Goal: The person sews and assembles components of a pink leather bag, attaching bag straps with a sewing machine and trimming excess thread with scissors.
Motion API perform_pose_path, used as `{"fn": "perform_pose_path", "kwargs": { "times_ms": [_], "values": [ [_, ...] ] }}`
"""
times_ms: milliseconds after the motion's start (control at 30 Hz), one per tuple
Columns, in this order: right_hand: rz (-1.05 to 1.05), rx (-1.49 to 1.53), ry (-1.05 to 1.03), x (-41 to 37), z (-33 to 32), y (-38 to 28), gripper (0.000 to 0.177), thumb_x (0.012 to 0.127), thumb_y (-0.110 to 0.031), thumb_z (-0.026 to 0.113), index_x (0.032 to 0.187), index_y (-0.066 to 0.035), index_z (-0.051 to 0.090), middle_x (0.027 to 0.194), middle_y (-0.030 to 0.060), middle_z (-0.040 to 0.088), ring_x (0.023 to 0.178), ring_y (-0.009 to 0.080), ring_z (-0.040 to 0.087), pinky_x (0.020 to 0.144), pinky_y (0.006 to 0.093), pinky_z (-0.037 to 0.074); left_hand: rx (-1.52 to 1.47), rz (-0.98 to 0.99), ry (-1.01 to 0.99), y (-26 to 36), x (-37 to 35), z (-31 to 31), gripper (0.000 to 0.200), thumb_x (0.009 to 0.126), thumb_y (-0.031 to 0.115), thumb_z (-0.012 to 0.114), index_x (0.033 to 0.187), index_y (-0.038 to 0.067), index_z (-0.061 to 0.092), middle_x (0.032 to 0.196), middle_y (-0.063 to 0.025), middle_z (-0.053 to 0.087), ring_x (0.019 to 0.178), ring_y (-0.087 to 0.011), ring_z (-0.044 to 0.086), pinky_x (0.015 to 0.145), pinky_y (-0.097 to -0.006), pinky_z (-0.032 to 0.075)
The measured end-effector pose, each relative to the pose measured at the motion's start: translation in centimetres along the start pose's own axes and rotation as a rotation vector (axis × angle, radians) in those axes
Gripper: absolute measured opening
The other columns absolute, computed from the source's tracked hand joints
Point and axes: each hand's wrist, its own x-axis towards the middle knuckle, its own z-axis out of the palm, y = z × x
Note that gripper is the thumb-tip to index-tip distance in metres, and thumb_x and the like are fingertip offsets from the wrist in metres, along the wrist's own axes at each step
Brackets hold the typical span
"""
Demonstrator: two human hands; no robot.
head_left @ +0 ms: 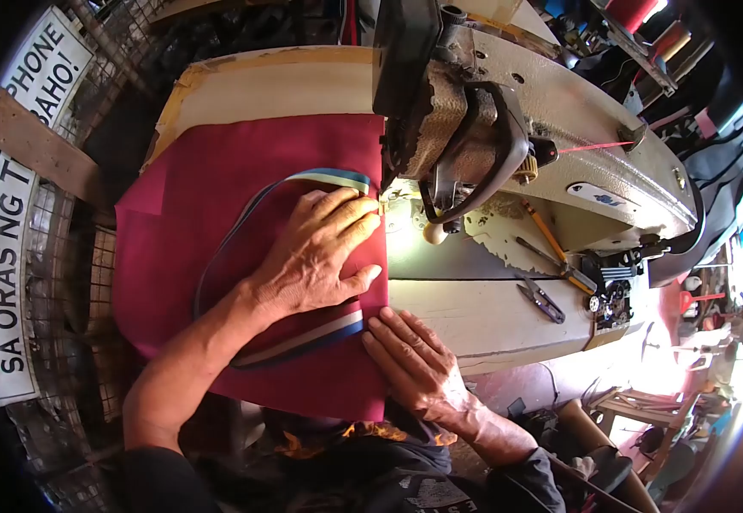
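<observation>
A large piece of dark red fabric (pixel 175 248) lies on the sewing machine's bed, its straight right edge beside the lit needle area. On it is a curved striped band (pixel 320 335) in white, red and blue, looping round to the left. My left hand (pixel 316 252) presses flat on the fabric and band near the needle, fingers spread and thumb apart. Lower down, my right hand (pixel 414 359) rests with outstretched fingers at the fabric's right edge. The sewing machine (pixel 551 85) stands above and right of my hands; its needle is hidden.
On the machine bed (pixel 448 308), right of the fabric, lie thread snips (pixel 541 299), a screwdriver (pixel 568 269) and a yellow pencil-like tool (pixel 544 229). Signs (pixel 4 274) hang on wire mesh at left. Thread spools (pixel 669 41) stand at upper right.
</observation>
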Motion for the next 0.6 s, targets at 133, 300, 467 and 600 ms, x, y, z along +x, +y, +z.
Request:
{"fn": "perform_pose_path", "kwargs": {
  "times_ms": [133, 300, 467, 600],
  "values": [
    [0.004, -0.033, -0.069, 0.0, -0.2, -0.3, 0.059, 0.082, -0.010, 0.060, 0.138, 0.010, 0.058, 0.148, 0.0273, 0.054, 0.143, 0.0402, 0.050, 0.119, 0.0527, 0.041, -0.038, 0.030, -0.029, 0.1, -0.4, -0.3, 0.054, 0.083, 0.025, 0.077, 0.129, 0.001, 0.062, 0.141, -0.0170, 0.057, 0.140, -0.0365, 0.047, 0.120, -0.0526, 0.034],
    [0.029, -0.048, -0.117, -0.3, -1.4, -1.8, 0.057, 0.083, -0.009, 0.060, 0.135, 0.011, 0.059, 0.144, 0.0279, 0.056, 0.140, 0.0412, 0.052, 0.118, 0.0527, 0.043, -0.080, 0.065, -0.031, 0.2, -1.4, -0.2, 0.044, 0.087, 0.028, 0.077, 0.121, 0.004, 0.063, 0.138, -0.0187, 0.056, 0.141, -0.0415, 0.044, 0.123, -0.0593, 0.030],
    [0.049, -0.045, -0.060, 0.7, -1.3, -1.4, 0.054, 0.079, -0.003, 0.062, 0.131, 0.010, 0.064, 0.138, 0.0264, 0.062, 0.134, 0.0401, 0.059, 0.114, 0.0516, 0.048, -0.106, 0.067, -0.055, -1.2, -0.9, -0.1, 0.047, 0.088, 0.028, 0.077, 0.126, 0.004, 0.063, 0.142, -0.0170, 0.053, 0.143, -0.0410, 0.042, 0.124, -0.0584, 0.029],
    [0.055, -0.020, -0.090, 2.0, -1.1, 0.0, 0.058, 0.084, -0.010, 0.058, 0.137, 0.013, 0.057, 0.144, 0.0284, 0.055, 0.140, 0.0415, 0.052, 0.118, 0.0524, 0.042, -0.088, 0.075, -0.040, -3.0, 0.9, 0.1, 0.047, 0.088, 0.030, 0.075, 0.126, 0.004, 0.064, 0.140, -0.0163, 0.055, 0.142, -0.0406, 0.044, 0.124, -0.0570, 0.031]
  ]
}}
